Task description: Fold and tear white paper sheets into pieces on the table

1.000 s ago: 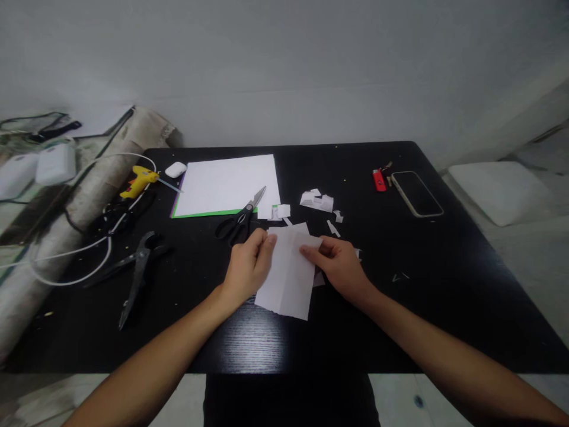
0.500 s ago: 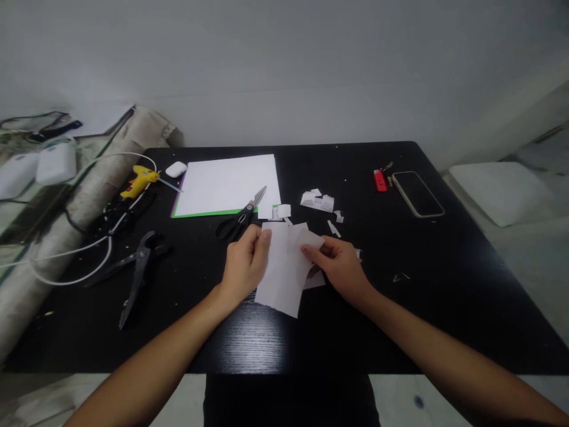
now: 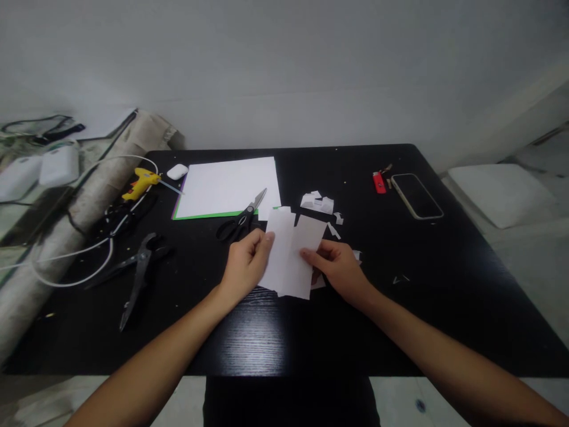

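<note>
1. Gripping plain white paper (image 3: 280, 255) above a black wood-grained table (image 3: 333, 338), a person's left hand (image 3: 246, 261) pinches it at nine o'clock.
2. The right hand (image 3: 341, 268) pinches paper at three o'clock, thumb on top.
3. Black-handled metal scissors (image 3: 251, 208) lie at ten o'clock from it, small white paper scraps (image 3: 327, 205) at one.

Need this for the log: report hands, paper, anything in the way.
Left hand and right hand pinching white paper. Paper held between them. Possibly in the way: scissors, paper scraps just beyond.

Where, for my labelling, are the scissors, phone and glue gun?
Scissors (image 3: 250, 209), head view: near the pivot.
Phone (image 3: 416, 196), head view: on the screen.
Glue gun (image 3: 142, 182), head view: on the yellow body.
</note>
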